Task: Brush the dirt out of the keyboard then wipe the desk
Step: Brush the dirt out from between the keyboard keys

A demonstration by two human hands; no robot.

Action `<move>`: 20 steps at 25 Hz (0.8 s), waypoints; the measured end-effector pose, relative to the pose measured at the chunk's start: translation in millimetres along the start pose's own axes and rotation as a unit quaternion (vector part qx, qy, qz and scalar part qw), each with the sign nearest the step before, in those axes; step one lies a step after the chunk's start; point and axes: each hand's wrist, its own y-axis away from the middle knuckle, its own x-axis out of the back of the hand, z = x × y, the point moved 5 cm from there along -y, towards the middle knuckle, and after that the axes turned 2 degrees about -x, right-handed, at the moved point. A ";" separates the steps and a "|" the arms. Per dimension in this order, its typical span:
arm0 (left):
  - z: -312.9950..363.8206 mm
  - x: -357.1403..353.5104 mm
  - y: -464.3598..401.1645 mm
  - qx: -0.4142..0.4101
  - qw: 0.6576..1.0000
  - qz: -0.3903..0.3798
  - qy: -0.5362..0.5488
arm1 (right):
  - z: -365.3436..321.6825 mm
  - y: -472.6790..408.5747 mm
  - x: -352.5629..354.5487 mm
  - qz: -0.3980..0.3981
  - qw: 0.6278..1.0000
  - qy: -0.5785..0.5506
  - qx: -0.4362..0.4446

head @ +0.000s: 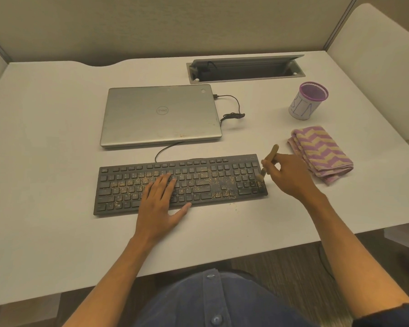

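Both your hands are at the keyboard (pixel 180 184), which lies on the desk (pixel 45 161) before the laptop (pixel 161 114). Your left hand (pixel 162 201) rests flat on the keys, fingers straight; your right hand (pixel 289 175) grips the brush (pixel 267 162), bristles at the crumb-strewn keypad end.

Left hand (pixel 162 204) lies flat with fingers (pixel 165 182) straight; right hand (pixel 291 175) is curled, pinching.

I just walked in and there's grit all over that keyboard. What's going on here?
A person is cleaning the keyboard. The left hand lies flat on the keys, steadying it. The right hand holds a small brush, bristles down at the keyboard's right end. Most of the crumbs are still on the keys. The folded cloth lies untouched to the right, beside a purple cup, so the desk is not yet wiped.
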 end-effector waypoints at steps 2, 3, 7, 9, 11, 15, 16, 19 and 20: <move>-0.2 -0.2 0.2 -0.001 1.000 0.001 -0.001 | 0.4 0.1 0.7 0.003 1.000 0.005 0.001; 0.0 -0.4 0.0 0.000 1.000 0.000 -0.002 | 0.5 0.1 0.6 -0.008 1.000 0.003 0.001; 0.0 -1.1 -0.1 0.003 1.000 -0.001 0.001 | -1.3 2.7 3.5 0.008 1.000 -0.018 -0.004; 0.0 -0.7 -0.1 0.002 1.000 -0.002 0.001 | -3.0 4.3 0.1 -0.010 1.000 -0.010 0.000; 0.6 -0.2 -0.1 0.001 1.000 0.000 0.000 | -1.3 5.3 -2.4 -0.014 1.000 -0.006 -0.002; 1.7 1.1 -0.7 -0.002 1.000 0.003 0.001 | 1.2 7.7 -2.8 -0.003 1.000 -0.019 -0.006; 1.7 1.0 -0.6 -0.002 1.000 0.003 -0.001 | 1.6 8.4 -3.2 -0.002 1.000 -0.028 -0.008; 0.9 0.0 -0.4 0.000 1.000 0.000 0.000 | 3.9 9.9 -1.2 0.021 0.999 -0.027 -0.014; 0.5 -0.2 -0.3 0.001 1.000 -0.002 -0.001 | 3.8 10.5 -2.7 0.010 1.000 -0.023 -0.013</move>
